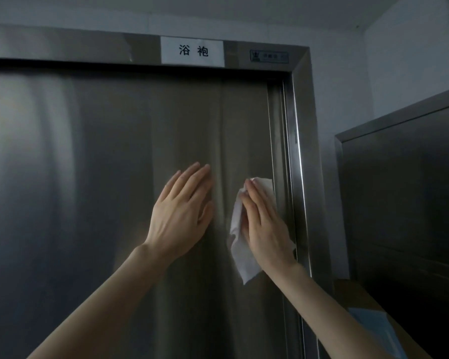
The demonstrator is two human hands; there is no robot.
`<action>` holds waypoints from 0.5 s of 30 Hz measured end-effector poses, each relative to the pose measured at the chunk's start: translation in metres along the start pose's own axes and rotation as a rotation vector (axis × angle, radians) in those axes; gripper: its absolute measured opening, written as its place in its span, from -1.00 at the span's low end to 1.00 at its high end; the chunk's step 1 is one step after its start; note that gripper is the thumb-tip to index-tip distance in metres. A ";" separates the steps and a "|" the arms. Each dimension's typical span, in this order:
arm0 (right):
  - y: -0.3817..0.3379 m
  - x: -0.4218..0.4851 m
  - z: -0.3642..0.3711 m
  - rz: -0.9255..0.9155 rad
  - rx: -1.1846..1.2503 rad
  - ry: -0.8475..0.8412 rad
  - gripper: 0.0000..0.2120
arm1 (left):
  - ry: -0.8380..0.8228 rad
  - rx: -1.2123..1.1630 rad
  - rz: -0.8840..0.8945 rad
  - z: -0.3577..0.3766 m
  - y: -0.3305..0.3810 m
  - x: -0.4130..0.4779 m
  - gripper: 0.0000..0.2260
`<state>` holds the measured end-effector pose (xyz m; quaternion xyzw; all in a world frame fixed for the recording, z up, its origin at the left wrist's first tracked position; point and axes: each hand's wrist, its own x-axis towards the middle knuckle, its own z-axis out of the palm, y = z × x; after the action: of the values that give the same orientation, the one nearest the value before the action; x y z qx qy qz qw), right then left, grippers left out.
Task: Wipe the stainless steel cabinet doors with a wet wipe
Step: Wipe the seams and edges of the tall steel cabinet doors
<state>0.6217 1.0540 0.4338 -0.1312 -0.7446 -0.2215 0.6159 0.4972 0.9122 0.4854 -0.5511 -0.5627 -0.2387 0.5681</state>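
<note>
A tall stainless steel cabinet door (101, 177) fills most of the view, set in a steel frame (301, 141). My left hand (183, 211) lies flat on the door, fingers straight and together, holding nothing. To its right, my right hand (263, 221) presses a white wet wipe (240, 257) flat against the door near its right edge. The wipe sticks out above the fingertips and hangs crumpled below the palm.
A white paper label (192, 51) with black characters is stuck on the frame's top bar, with a small maker's plate (268, 57) beside it. A second, darker steel cabinet (405, 190) stands at the right. Below it sit a cardboard box (358, 299) and a blue item (379, 330).
</note>
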 end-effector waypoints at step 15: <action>0.017 0.075 -0.013 0.129 0.016 -0.093 -0.49 | 0.070 0.119 0.092 0.017 -0.016 0.054 -0.51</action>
<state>0.6256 1.0569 0.5119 -0.1841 -0.7640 -0.1694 0.5947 0.4903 0.9417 0.5352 -0.5329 -0.5299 -0.1977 0.6294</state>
